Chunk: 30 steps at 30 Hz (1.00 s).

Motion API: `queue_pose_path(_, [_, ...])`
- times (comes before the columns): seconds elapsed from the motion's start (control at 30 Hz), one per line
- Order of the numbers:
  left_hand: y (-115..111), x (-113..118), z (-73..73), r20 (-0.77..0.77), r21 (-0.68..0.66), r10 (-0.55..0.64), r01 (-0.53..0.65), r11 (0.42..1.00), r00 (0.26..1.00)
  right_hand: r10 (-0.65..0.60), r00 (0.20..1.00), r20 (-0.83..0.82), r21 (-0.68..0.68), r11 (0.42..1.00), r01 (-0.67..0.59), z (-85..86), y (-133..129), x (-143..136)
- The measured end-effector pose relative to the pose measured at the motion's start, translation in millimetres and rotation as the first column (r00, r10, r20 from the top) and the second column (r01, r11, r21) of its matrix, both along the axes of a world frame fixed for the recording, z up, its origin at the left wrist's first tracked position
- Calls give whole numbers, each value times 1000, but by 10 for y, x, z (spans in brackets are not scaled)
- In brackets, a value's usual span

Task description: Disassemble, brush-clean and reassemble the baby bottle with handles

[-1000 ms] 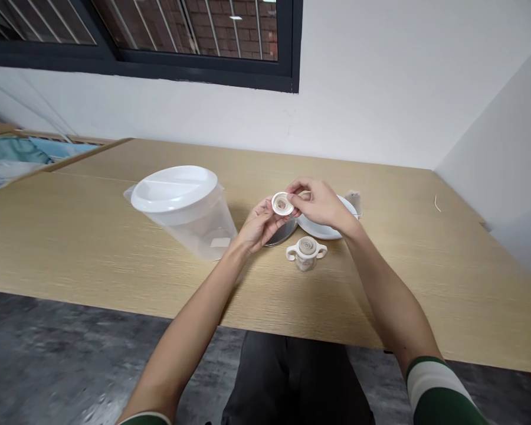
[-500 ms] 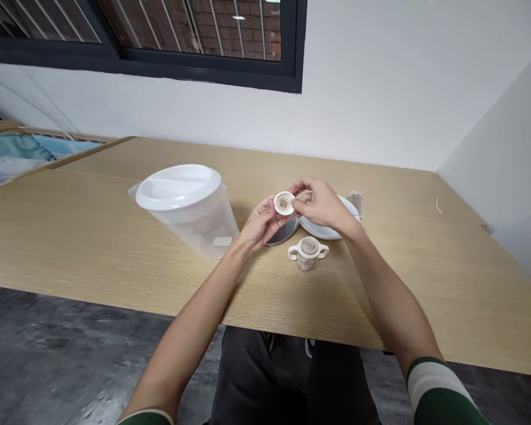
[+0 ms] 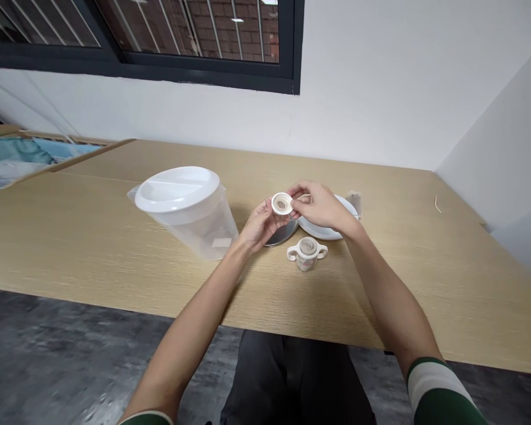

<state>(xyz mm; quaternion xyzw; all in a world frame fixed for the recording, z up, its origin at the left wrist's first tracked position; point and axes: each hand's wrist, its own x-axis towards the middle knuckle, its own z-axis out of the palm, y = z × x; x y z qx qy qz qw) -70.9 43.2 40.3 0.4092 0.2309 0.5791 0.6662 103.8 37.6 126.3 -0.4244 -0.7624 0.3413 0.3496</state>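
Observation:
A round white cap (image 3: pixel 282 203) with concentric rings inside is held between both hands above the table, its ringed face toward me. My left hand (image 3: pixel 261 226) grips it from the left side and below. The fingertips of my right hand (image 3: pixel 319 206) pinch its right edge. Just below and nearer to me stands a small two-handled cup (image 3: pixel 307 250), pale, with a beige ringed top. Partly hidden behind my hands lie a round dark metal-rimmed disc (image 3: pixel 281 235) and a white dish (image 3: pixel 322 231).
A translucent pitcher (image 3: pixel 183 203) with a white lid stands left of my hands. Beyond the dish is a small greyish see-through object (image 3: pixel 354 203). A thin pale strip (image 3: pixel 438 204) lies on the wooden table (image 3: pixel 92 236) at right. Blue cloth (image 3: pixel 17 150) lies far left.
Both hands keep the cap in nearly the same place, shifted very slightly left in view. My legs have moved under the table edge, and the shoes no longer show.

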Motion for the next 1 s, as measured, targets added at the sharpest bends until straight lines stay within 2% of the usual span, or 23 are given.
queue_pose_path(0.13, [-12,13,10,0,-10,-19,19,1000,1000,-58,997,49,-12,998,59,31,-33,-17])
queue_pose_path(0.27, [-8,21,-18,-10,-20,-20,20,1000,1000,-114,980,161,138,986,92,40,-48,-12])
queue_pose_path(0.33, [0,19,-39,-14,-4,-32,32,999,999,-127,973,194,157,983,97,34,-43,-2])
queue_pose_path(0.43, [11,11,-54,-12,3,-41,41,999,999,-108,978,178,117,989,88,39,-37,13])
queue_pose_path(0.6, [8,4,-20,-6,2,-32,33,999,999,-10,998,60,21,1000,9,79,-44,36])
queue_pose_path(0.73, [3,11,-7,-4,0,-39,39,999,999,5,997,73,-9,1000,-5,100,-53,50])
queue_pose_path(1.0, [-6,22,-29,29,20,-35,35,999,999,3,990,143,100,995,-17,113,-69,94])
